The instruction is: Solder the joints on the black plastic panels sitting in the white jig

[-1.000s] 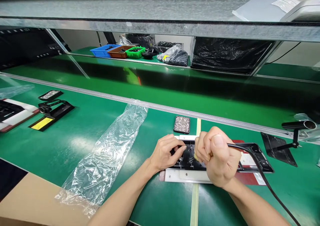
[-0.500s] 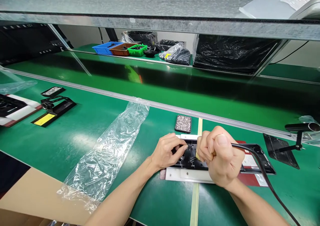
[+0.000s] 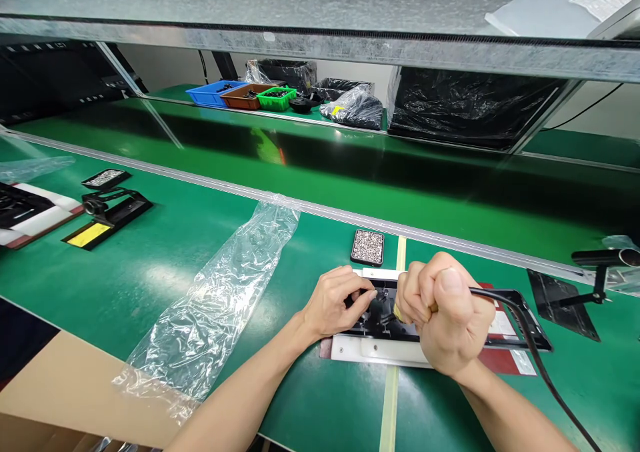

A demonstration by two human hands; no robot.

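Right hand [image 3: 453, 315] clenched in a fist around a corded tool, only a bit of yellow [image 3: 398, 313] and the black cable [image 3: 531, 349] showing; left hand [image 3: 336, 303] with thumb and forefinger curled close together over the black housing [image 3: 397, 331], though I cannot tell whether they pinch anything; the housing lies between white blocks [image 3: 360, 350], below both hands; to do this well, I'd hold the tool steady, guide its hard-to-see tip with small wrist moves, and leave the left fingertips clear of it; cable slack should stay off the work; just beyond sits a small tray [image 3: 367, 263] of shiny bits, handy for the left hand; farther left, a clear plastic bag [image 3: 220, 299] lies on the green desk [image 3: 310, 399], well out of the way.
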